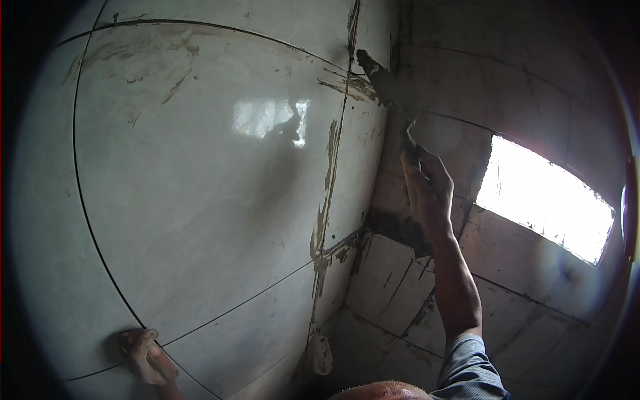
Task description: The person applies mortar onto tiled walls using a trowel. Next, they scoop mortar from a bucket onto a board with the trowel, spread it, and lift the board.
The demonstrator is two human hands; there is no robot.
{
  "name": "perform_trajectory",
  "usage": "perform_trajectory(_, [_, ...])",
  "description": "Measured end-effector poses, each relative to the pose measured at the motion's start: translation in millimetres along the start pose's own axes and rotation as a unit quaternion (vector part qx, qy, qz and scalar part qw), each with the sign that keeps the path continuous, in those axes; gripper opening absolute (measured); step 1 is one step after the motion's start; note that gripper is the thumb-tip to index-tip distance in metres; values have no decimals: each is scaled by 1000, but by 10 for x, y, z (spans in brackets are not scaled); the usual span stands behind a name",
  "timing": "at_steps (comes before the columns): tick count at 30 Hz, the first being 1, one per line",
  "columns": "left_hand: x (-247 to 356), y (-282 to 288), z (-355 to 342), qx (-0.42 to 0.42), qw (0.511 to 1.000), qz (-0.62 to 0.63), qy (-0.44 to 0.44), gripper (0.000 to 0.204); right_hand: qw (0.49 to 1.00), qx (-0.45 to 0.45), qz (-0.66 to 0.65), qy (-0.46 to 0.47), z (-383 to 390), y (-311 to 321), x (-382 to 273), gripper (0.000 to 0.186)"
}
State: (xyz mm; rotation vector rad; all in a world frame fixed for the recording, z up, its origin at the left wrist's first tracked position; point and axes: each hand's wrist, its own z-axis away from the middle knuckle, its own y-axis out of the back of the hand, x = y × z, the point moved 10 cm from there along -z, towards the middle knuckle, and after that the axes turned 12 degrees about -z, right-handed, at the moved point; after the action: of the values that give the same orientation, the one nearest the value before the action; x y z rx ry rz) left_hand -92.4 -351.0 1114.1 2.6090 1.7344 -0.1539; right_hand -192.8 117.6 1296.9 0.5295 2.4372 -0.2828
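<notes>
My right hand (pixel 431 183) is raised and wrapped round the handle of a trowel (pixel 387 85). Its dark, mortar-smeared blade points up and left, with the tip close to the upright joint between the wall tiles. Wet grey-brown grout (pixel 330 173) is smeared in streaks along that joint and beside the blade. Low on the left, my left hand (pixel 145 357) rests against the large pale wall tile (pixel 200 200), near where the joints cross. Its fingers are curled together, and whatever may be in them is hidden.
A bright rectangular opening (pixel 543 200) is set in the darker tiled wall on the right. The two walls meet in a corner just right of the joint. A pale, crumpled-looking thing (pixel 320 355) is low by the corner.
</notes>
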Motion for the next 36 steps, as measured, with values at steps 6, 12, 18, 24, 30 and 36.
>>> perform_trajectory(6, [-40,-11,57,-5,1000,4,-2,21,995,-18,98,-10,-58,146,1,44])
perform_trajectory(12, [-35,-3,50,6,1000,-4,-1,21,994,-16,109,-17,-198,59,47,43])
perform_trajectory(18, [24,3,-20,2,1000,-10,-20,20,983,28,124,132,-715,-227,-534,41])
perform_trajectory(24, [-142,25,140,15,1000,9,10,21,987,-10,40,152,-838,-141,-788,33])
perform_trajectory(30, [-22,-5,26,10,1000,10,-13,22,997,28,-73,11,220,-1,248,34])
perform_trajectory(36, [-8,-55,80,1,1000,6,-15,24,993,94,-68,-5,165,254,1057,42])
